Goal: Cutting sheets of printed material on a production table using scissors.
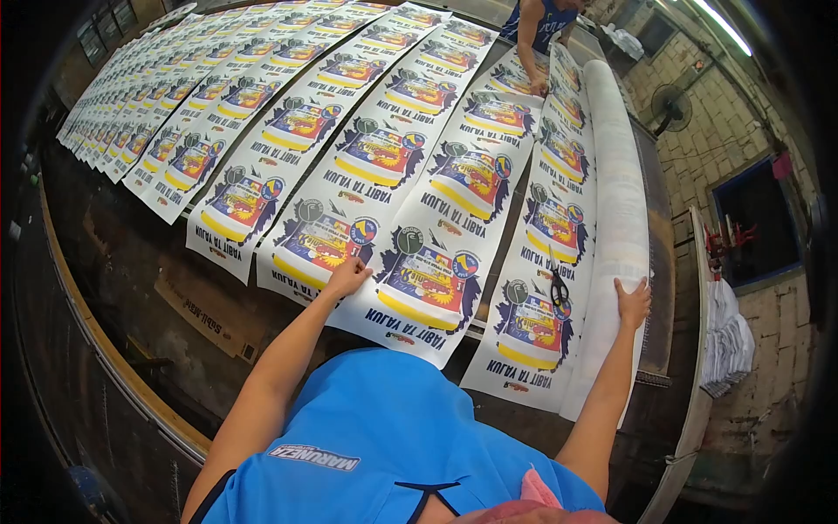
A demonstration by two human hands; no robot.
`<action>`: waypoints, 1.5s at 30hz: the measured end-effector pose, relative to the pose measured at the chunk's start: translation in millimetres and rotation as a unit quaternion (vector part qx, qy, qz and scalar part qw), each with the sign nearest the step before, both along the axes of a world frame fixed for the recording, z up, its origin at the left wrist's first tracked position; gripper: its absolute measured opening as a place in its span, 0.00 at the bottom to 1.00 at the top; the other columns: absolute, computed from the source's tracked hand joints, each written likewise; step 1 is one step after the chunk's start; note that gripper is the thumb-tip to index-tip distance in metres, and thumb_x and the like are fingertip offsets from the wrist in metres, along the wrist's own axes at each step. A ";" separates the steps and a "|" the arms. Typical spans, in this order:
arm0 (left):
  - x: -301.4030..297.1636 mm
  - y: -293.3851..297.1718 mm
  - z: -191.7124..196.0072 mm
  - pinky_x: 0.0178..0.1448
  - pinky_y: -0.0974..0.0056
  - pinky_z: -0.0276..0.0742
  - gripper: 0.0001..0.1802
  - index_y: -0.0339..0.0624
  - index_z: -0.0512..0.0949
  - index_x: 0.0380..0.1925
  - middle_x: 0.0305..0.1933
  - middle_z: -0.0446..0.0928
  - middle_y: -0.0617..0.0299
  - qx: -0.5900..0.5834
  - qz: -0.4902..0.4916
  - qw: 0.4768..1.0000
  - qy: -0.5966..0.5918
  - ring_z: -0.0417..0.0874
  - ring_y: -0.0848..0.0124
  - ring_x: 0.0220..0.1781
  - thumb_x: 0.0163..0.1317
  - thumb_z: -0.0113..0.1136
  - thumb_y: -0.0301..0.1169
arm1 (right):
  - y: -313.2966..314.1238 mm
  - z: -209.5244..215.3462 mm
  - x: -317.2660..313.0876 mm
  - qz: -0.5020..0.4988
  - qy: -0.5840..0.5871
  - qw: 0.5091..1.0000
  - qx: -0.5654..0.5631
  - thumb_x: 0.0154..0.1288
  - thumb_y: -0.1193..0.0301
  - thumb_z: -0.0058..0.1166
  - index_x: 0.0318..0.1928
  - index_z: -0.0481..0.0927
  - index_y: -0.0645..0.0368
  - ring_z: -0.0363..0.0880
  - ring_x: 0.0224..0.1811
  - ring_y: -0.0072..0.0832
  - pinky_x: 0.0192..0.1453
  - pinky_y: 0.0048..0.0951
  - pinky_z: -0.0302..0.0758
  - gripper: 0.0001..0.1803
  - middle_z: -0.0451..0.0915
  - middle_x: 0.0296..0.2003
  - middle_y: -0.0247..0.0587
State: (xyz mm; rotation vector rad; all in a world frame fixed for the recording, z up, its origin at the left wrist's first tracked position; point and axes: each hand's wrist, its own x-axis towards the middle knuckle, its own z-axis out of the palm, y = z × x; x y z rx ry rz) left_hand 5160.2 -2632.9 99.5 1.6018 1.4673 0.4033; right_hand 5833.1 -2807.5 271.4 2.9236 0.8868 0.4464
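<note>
Long white strips printed with repeated colourful designs lie side by side across the table. My left hand (349, 278) is closed in a pinch at the left edge of a printed strip (410, 325) near the table's front. At the right, a long white roll of sheet material (613, 188) runs away from me along the table. My right hand (634, 303) grips its near part, thumb on top and fingers at the outer side. Black-handled scissors (559, 290) lie on the rightmost printed strip (530, 341), left of the roll.
At the far end a person in a dark blue sleeveless top (559, 19) reaches a hand (539, 86) onto the strips. White cloths (727, 339) hang by the block wall at right. A flattened cardboard piece (205, 314) lies below the table's left front. A fan (671, 107) stands at back right.
</note>
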 end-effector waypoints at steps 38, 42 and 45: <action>22.5 -35.4 92.7 0.38 0.61 0.72 0.18 0.33 0.77 0.39 0.28 0.78 0.55 -0.009 -0.080 0.970 -0.227 0.77 0.69 0.32 0.70 0.57 0.41 | 57.7 -172.3 -318.7 0.229 0.458 0.820 0.256 0.61 0.65 0.65 0.60 0.71 0.65 0.81 0.51 0.36 0.56 0.33 0.76 0.30 0.82 0.49 0.51; 26.1 -37.7 148.9 0.43 0.62 0.73 0.19 0.32 0.74 0.43 0.35 0.80 0.49 0.009 -0.144 0.981 -0.132 0.81 0.67 0.39 0.73 0.53 0.42 | 54.6 -174.8 -328.8 0.185 0.575 0.740 0.296 0.63 0.69 0.63 0.55 0.73 0.65 0.82 0.48 0.31 0.53 0.30 0.77 0.23 0.83 0.46 0.46; 19.8 -35.6 162.7 0.43 0.57 0.73 0.19 0.32 0.74 0.44 0.36 0.80 0.44 0.066 -0.123 0.976 -0.167 0.82 0.57 0.40 0.73 0.52 0.41 | 52.8 -159.9 -330.5 0.089 0.723 0.585 0.356 0.65 0.75 0.59 0.54 0.74 0.62 0.83 0.45 0.26 0.52 0.28 0.78 0.18 0.83 0.46 0.37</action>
